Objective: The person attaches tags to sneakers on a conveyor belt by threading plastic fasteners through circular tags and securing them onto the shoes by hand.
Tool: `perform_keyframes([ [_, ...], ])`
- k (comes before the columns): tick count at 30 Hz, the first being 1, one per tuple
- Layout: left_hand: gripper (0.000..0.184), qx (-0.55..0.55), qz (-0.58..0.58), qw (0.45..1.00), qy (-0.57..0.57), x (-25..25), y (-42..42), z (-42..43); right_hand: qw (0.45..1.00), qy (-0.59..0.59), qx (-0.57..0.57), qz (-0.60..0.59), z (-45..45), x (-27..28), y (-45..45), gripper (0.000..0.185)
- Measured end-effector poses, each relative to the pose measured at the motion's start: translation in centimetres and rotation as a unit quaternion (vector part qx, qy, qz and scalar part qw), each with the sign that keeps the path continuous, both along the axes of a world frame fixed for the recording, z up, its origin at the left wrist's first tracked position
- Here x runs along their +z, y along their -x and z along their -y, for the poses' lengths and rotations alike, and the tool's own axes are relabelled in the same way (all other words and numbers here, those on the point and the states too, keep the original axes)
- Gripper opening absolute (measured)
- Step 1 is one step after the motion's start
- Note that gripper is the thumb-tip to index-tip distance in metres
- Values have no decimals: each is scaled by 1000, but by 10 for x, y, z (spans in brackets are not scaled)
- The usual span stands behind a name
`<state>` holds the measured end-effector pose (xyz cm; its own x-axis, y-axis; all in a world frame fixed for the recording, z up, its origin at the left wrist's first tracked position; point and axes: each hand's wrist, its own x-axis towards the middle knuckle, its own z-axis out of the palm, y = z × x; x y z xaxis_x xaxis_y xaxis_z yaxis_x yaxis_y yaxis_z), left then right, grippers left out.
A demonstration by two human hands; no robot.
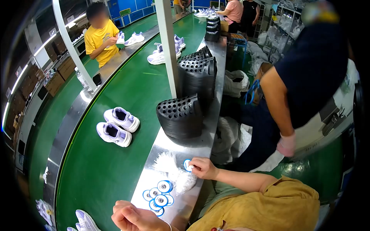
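My right hand [204, 168] is over the metal ledge, its fingertips pinching a round blue-rimmed white tag [187, 165] at the edge. Below it lies a clump of clear plastic pieces [185, 182], with a bunch of thin white plastic fasteners [165, 161] beside it. My left hand [135, 217] is closed near the bottom of the view; whatever its fingers may hold is hidden. Several round blue-and-white tags [161, 200] lie loosely piled on the ledge just beyond it. A pair of white-and-lilac sneakers [117, 126] sits on the green conveyor belt.
Black perforated bins [179, 117] line the metal ledge [154, 169]. A white post [167, 50] rises beside them. More sneakers [85, 221] are on the belt [88, 173]. A person in yellow [102, 40] handles a shoe across it; a person in dark clothes [308, 81] stands close on the right.
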<state>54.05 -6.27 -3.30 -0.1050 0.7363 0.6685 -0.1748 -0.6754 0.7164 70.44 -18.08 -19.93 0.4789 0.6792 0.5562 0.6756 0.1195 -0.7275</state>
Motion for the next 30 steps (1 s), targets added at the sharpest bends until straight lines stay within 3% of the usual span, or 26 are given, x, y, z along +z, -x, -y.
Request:
perform_keyframes([
  [4, 26, -2, -42, 999, 29, 15, 0, 13, 1000, -3, -2, -1, 0, 3, 0, 12],
  [8, 27, 1, -9, 1000, 16, 0, 4, 4, 1000, 4, -1, 6, -1, 2, -2, 12],
  [12, 26, -27, 8, 999, 28, 23, 2, 18, 1000, 10, -2, 0, 0, 2, 0, 13],
  [22, 24, -54, 28, 997, 41, 21, 2, 21, 1000, -9, -4, -3, 1, -1, 0, 14],
  [30, 29, -16, 28, 999, 2, 21, -1, 22, 1000, -12, -10, 0, 1, -5, 0, 12],
])
